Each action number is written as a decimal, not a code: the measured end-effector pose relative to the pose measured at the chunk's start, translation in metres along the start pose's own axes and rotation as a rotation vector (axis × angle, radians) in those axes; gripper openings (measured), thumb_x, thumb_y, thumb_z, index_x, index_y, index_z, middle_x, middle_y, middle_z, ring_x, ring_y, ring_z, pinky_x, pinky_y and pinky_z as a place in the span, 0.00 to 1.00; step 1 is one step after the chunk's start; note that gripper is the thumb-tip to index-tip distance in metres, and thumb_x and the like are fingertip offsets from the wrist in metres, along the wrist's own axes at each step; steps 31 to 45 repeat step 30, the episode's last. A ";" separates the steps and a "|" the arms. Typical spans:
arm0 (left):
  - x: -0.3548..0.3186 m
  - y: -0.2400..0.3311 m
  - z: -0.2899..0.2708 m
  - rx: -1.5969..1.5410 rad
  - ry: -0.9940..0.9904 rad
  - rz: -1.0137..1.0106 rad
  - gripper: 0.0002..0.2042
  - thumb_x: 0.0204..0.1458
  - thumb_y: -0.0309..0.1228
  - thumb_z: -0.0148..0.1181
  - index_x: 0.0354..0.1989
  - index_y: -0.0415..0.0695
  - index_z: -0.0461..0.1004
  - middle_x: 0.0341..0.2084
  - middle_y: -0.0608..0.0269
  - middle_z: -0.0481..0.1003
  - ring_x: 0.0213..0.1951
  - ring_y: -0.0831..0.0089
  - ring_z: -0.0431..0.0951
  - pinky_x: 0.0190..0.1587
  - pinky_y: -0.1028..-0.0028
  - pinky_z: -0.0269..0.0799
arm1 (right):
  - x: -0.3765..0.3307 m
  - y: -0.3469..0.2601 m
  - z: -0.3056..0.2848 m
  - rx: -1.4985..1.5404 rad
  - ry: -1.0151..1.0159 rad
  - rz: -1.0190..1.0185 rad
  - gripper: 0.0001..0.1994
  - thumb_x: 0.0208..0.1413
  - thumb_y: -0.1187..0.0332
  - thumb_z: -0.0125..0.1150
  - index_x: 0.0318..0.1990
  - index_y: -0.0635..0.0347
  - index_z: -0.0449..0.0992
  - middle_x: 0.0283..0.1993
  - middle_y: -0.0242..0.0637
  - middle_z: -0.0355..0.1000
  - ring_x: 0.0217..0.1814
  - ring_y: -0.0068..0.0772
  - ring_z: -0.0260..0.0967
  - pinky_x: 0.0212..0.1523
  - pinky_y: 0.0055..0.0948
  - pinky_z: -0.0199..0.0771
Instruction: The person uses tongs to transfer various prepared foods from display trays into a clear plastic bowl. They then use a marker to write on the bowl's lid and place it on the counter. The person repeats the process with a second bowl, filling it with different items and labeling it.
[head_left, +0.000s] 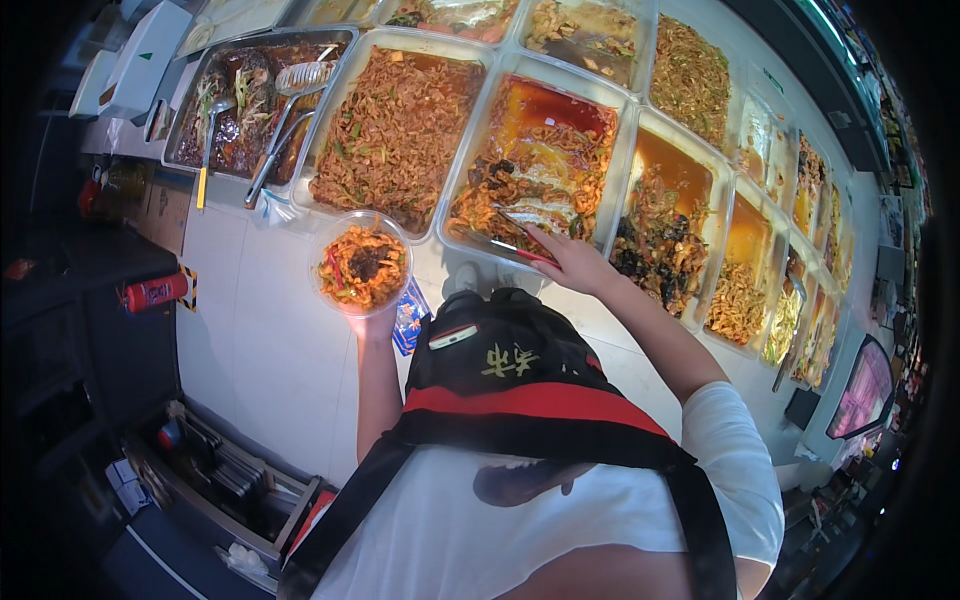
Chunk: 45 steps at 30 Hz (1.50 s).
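My left hand is wrapped round the underside of a clear round plastic tub. Shredded orange-brown food with dark pieces and red strips fills the tub. At the near edge of a tray of oily orange stir-fry, my right hand grips the red handles of tongs. The tongs' metal end reaches into the food, where their tips are hard to make out. A blue patterned item hangs beside my left wrist.
A tray of shredded meat stands at centre left. Left of it, a dark-sauced dish holds a yellow-handled ladle and a slotted spoon. Several more food trays curve away right. A fire extinguisher is at far left.
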<state>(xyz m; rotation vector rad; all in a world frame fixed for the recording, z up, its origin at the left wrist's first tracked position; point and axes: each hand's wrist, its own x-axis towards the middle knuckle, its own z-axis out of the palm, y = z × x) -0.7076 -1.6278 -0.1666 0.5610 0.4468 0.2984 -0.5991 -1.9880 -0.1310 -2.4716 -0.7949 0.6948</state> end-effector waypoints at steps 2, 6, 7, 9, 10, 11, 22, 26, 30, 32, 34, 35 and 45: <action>0.003 0.000 0.002 -0.224 -0.026 -0.068 0.27 0.66 0.49 0.40 0.70 0.51 0.57 0.68 0.60 0.59 0.69 0.58 0.59 0.71 0.53 0.52 | 0.009 0.001 0.000 -0.071 0.015 -0.024 0.33 0.62 0.49 0.54 0.71 0.51 0.55 0.45 0.52 0.74 0.42 0.55 0.76 0.44 0.47 0.77; 0.006 -0.004 -0.003 -0.267 -0.025 -0.129 0.28 0.65 0.50 0.41 0.70 0.52 0.56 0.69 0.60 0.59 0.69 0.57 0.58 0.71 0.52 0.52 | 0.016 -0.008 -0.006 -0.143 0.032 0.039 0.31 0.60 0.53 0.57 0.69 0.46 0.59 0.44 0.48 0.74 0.40 0.53 0.76 0.40 0.47 0.77; 0.005 -0.006 -0.002 -0.255 0.018 -0.130 0.29 0.64 0.51 0.42 0.70 0.51 0.57 0.69 0.59 0.59 0.69 0.56 0.58 0.71 0.52 0.52 | 0.017 -0.008 -0.007 -0.128 0.034 0.049 0.30 0.60 0.54 0.57 0.69 0.44 0.60 0.44 0.48 0.75 0.39 0.53 0.76 0.40 0.46 0.78; 0.002 -0.006 0.008 -0.220 0.025 -0.153 0.29 0.64 0.51 0.43 0.70 0.51 0.57 0.69 0.59 0.59 0.69 0.56 0.58 0.71 0.52 0.52 | 0.017 -0.008 -0.007 -0.095 0.055 0.049 0.28 0.59 0.56 0.58 0.68 0.43 0.62 0.43 0.46 0.76 0.39 0.51 0.76 0.39 0.45 0.78; 0.000 -0.006 0.013 -0.202 0.028 -0.164 0.30 0.64 0.52 0.43 0.70 0.51 0.57 0.69 0.59 0.59 0.69 0.56 0.58 0.71 0.52 0.52 | 0.016 -0.007 -0.007 -0.076 0.075 0.039 0.27 0.59 0.57 0.59 0.67 0.43 0.64 0.42 0.45 0.77 0.39 0.50 0.77 0.39 0.44 0.78; 0.000 -0.006 0.014 -0.215 0.050 -0.175 0.31 0.63 0.53 0.43 0.71 0.51 0.55 0.69 0.60 0.58 0.69 0.56 0.59 0.71 0.52 0.53 | 0.016 -0.006 -0.006 -0.057 0.094 0.029 0.26 0.58 0.58 0.59 0.66 0.43 0.65 0.41 0.44 0.78 0.39 0.48 0.77 0.38 0.44 0.77; 0.007 -0.015 0.013 0.028 0.016 -0.112 0.27 0.66 0.46 0.42 0.71 0.51 0.52 0.69 0.58 0.57 0.69 0.58 0.58 0.70 0.54 0.56 | -0.006 -0.002 -0.010 0.192 0.193 0.105 0.24 0.58 0.61 0.61 0.63 0.42 0.70 0.47 0.42 0.78 0.42 0.45 0.78 0.43 0.39 0.78; 0.018 -0.019 0.010 -0.177 -0.012 -0.161 0.28 0.66 0.48 0.37 0.71 0.50 0.52 0.69 0.57 0.57 0.68 0.55 0.59 0.70 0.52 0.56 | -0.020 -0.008 -0.033 0.331 0.193 0.218 0.23 0.59 0.60 0.61 0.63 0.41 0.71 0.42 0.42 0.80 0.38 0.41 0.80 0.42 0.35 0.78; 0.022 -0.020 0.030 0.898 -0.242 0.214 0.30 0.66 0.51 0.36 0.72 0.50 0.51 0.69 0.55 0.57 0.69 0.53 0.59 0.70 0.50 0.56 | -0.032 0.001 -0.054 0.321 0.263 0.123 0.25 0.59 0.63 0.62 0.65 0.48 0.69 0.40 0.44 0.80 0.37 0.40 0.81 0.41 0.34 0.79; 0.022 -0.020 0.030 0.898 -0.242 0.214 0.30 0.66 0.51 0.36 0.72 0.50 0.51 0.69 0.55 0.57 0.69 0.53 0.59 0.70 0.50 0.56 | -0.032 0.001 -0.054 0.321 0.263 0.123 0.25 0.59 0.63 0.62 0.65 0.48 0.69 0.40 0.44 0.80 0.37 0.40 0.81 0.41 0.34 0.79; 0.022 -0.020 0.030 0.898 -0.242 0.214 0.30 0.66 0.51 0.36 0.72 0.50 0.51 0.69 0.55 0.57 0.69 0.53 0.59 0.70 0.50 0.56 | -0.032 0.001 -0.054 0.321 0.263 0.123 0.25 0.59 0.63 0.62 0.65 0.48 0.69 0.40 0.44 0.80 0.37 0.40 0.81 0.41 0.34 0.79; 0.022 -0.020 0.030 0.898 -0.242 0.214 0.30 0.66 0.51 0.36 0.72 0.50 0.51 0.69 0.55 0.57 0.69 0.53 0.59 0.70 0.50 0.56 | -0.032 0.001 -0.054 0.321 0.263 0.123 0.25 0.59 0.63 0.62 0.65 0.48 0.69 0.40 0.44 0.80 0.37 0.40 0.81 0.41 0.34 0.79; 0.022 -0.020 0.030 0.898 -0.242 0.214 0.30 0.66 0.51 0.36 0.72 0.50 0.51 0.69 0.55 0.57 0.69 0.53 0.59 0.70 0.50 0.56 | -0.032 0.001 -0.054 0.321 0.263 0.123 0.25 0.59 0.63 0.62 0.65 0.48 0.69 0.40 0.44 0.80 0.37 0.40 0.81 0.41 0.34 0.79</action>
